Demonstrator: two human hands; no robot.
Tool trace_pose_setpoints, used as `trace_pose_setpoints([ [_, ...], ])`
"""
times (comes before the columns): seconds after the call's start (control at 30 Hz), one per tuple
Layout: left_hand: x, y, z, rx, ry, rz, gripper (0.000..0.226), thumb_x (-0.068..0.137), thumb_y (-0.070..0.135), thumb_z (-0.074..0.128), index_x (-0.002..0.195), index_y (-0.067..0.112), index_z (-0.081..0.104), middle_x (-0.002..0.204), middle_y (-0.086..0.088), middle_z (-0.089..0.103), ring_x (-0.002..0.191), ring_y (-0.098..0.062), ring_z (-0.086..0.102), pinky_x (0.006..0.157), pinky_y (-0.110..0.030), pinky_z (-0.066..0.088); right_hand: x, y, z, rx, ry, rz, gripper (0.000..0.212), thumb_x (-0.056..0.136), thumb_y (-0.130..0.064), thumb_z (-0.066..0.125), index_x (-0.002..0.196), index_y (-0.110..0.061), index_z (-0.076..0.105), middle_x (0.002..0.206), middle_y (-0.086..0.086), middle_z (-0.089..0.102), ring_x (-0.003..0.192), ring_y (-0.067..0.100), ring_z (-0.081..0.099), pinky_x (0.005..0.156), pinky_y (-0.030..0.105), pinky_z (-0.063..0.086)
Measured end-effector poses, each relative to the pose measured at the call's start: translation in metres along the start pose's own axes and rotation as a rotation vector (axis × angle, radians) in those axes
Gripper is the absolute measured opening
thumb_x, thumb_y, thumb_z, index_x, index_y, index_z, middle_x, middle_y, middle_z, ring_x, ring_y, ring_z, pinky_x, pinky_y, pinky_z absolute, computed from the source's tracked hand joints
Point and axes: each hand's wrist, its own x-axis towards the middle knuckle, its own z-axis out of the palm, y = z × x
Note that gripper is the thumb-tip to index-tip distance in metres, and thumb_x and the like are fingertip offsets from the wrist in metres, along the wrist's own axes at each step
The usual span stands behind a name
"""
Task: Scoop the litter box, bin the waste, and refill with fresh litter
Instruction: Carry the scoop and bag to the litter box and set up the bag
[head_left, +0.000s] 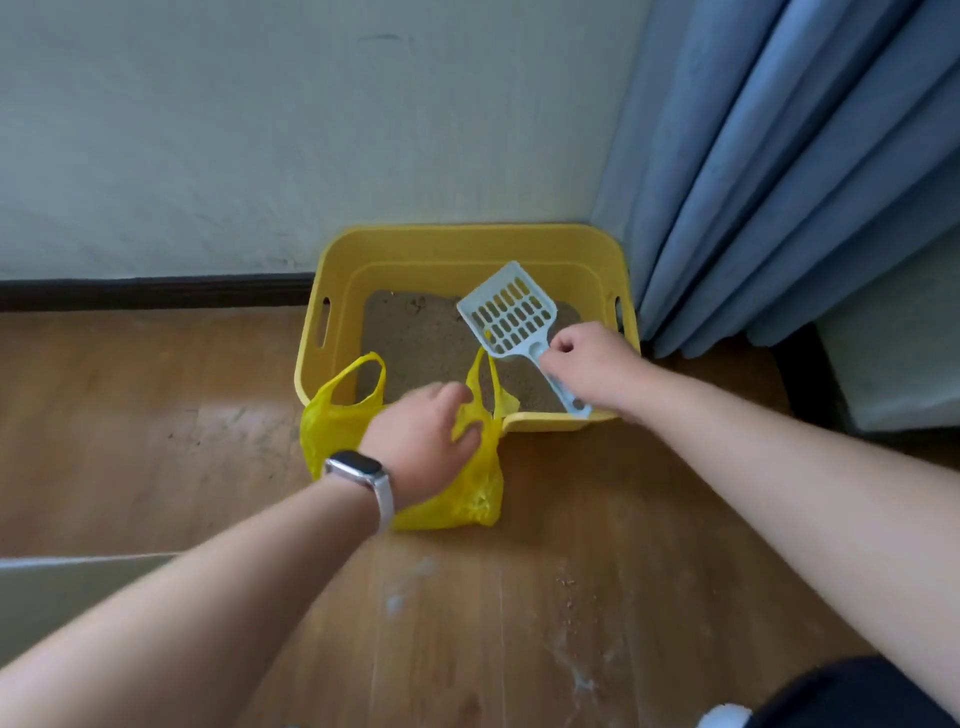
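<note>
Nearest the camera, a dark trouser leg (857, 693) shows at the lower right, and the wooden floor (519, 623) between the two forearms carries pale smears and a few scattered crumbs of litter. A pale flat edge (78, 564) lies on the floor left of the left forearm; what it belongs to cannot be told. The left hand (423, 441), with a watch (363, 475) on its wrist, grips the crumpled top of a yellow plastic bag (470, 493), thumb and fingers closed on the plastic; the bag stands on the floor under that hand, touching the near wall of the litter box (332, 291), its two loop handles sticking up in front of it. To the right and a little farther off, the right hand (592, 364) is closed around the handle of a pale blue slotted scoop (511, 314), whose blade is raised over the litter (415, 338), tilted away to the left. The yellow box sits just beyond both hands in the corner, its far side against the wall (260, 130). Blue curtains (779, 156) hang right of the right hand, brushing the box's right side.
</note>
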Motion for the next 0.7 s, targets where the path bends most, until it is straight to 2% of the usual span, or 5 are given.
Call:
trace_pose_setpoints([
  [0.17,0.012,-0.057,-0.003,0.249,0.018,0.063,0.031,0.088,0.035,0.058,0.105,0.009,0.059,0.098,-0.011,0.058,0.094,-0.036,0.056,0.073,-0.045,0.049,0.016,0.012,-0.007,-0.187,-0.084,0.04,0.026,0.088,-0.031,0.056,0.069,-0.015,0.048,0.064,0.006,0.041,0.055,0.02,0.036,0.048,0.027,0.024],
  [0.33,0.013,-0.088,0.0,0.6,-0.228,0.034,0.054,0.088,0.055,0.052,0.13,0.023,0.043,0.121,-0.002,0.056,0.113,-0.027,0.053,0.093,-0.042,0.038,0.031,0.019,0.012,-0.207,-0.118,0.075,0.027,0.09,-0.031,0.055,0.069,-0.013,0.054,0.064,0.005,0.053,0.054,0.02,0.045,0.05,0.026,0.031],
  [0.43,0.007,-0.103,0.002,0.721,-0.292,-0.006,0.045,0.09,0.051,0.049,0.126,0.024,0.046,0.117,0.0,0.056,0.11,-0.024,0.053,0.09,-0.039,0.039,0.041,0.016,0.029,-0.179,-0.138,0.064,0.029,0.09,-0.029,0.055,0.067,-0.012,0.056,0.066,0.006,0.056,0.055,0.02,0.047,0.05,0.027,0.034],
  [0.57,0.001,-0.116,-0.002,0.702,-0.171,0.066,0.019,0.091,0.027,0.053,0.106,0.023,0.063,0.101,-0.001,0.058,0.095,-0.025,0.054,0.08,-0.039,0.04,0.049,0.008,0.053,-0.206,-0.184,0.011,0.027,0.091,-0.03,0.056,0.07,-0.013,0.055,0.065,0.007,0.055,0.053,0.02,0.047,0.048,0.025,0.034],
  [0.7,-0.009,-0.127,-0.022,0.602,-0.043,0.21,0.005,0.079,0.023,0.066,0.078,0.018,0.065,0.077,-0.004,0.058,0.072,-0.029,0.057,0.065,-0.038,0.039,0.057,-0.003,0.071,-0.232,-0.19,-0.035,0.026,0.09,-0.031,0.057,0.069,-0.014,0.054,0.064,0.006,0.052,0.054,0.02,0.045,0.048,0.026,0.032],
])
